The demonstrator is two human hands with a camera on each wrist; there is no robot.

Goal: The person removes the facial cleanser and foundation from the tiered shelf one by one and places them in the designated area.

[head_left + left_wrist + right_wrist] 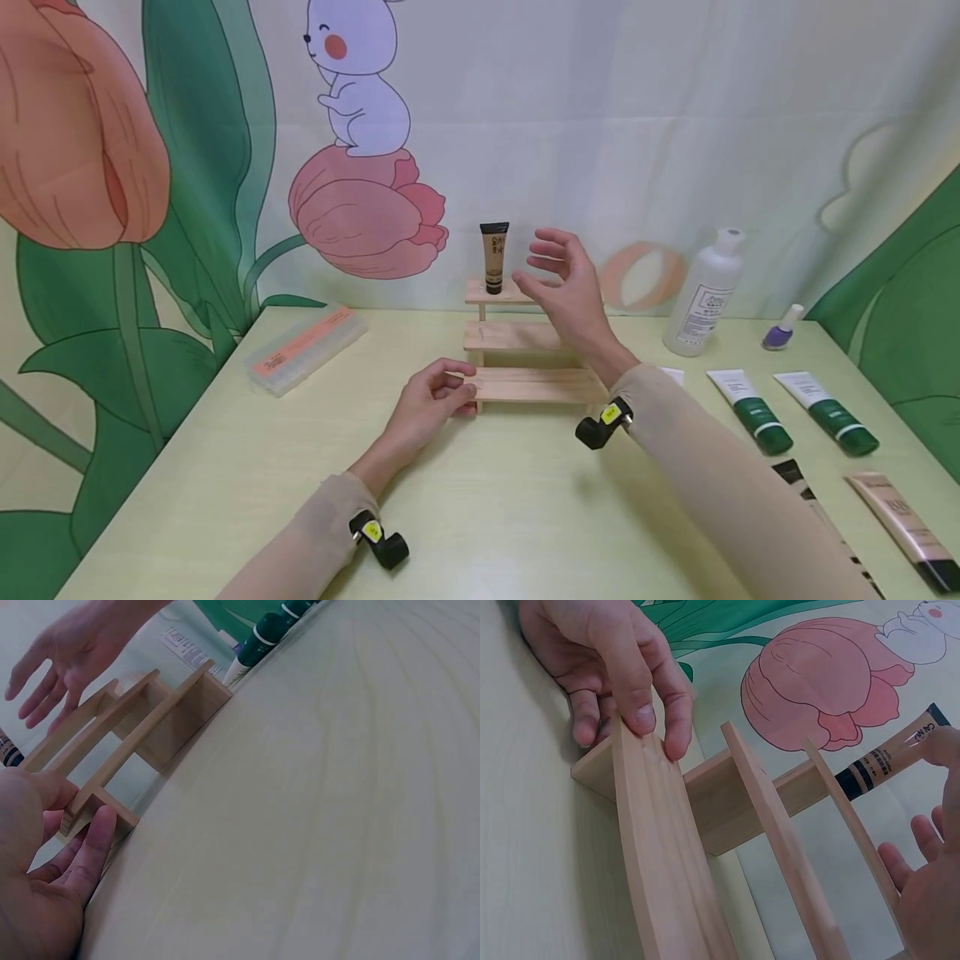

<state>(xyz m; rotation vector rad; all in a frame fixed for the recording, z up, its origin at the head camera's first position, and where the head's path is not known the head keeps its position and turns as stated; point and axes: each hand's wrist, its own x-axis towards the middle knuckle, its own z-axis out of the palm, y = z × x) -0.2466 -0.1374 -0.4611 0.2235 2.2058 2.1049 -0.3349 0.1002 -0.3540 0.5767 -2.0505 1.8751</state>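
A small three-tier wooden shelf (536, 383) stands on the table. My left hand (429, 406) grips the left end of its lowest tier, thumb on top and fingers beneath, as the left wrist view shows. On the left end of the top tier a small beige tube (493, 254) with black ends stands upright. Just right of that tube my right hand (568, 287) hovers above the shelf, fingers spread and loosely bent, holding nothing. In the right wrist view the thumb overlaps the tube (889, 757), but the head view shows a gap between them.
At left lies a clear flat case (307, 350) with an orange label. To the right are a white bottle (705, 292), purple nail polish (782, 329), green-and-white tubes (750, 411), a black-patterned tube (806, 492) partly behind my sleeve, and a beige-pink tube (900, 525). A printed curtain hangs behind.
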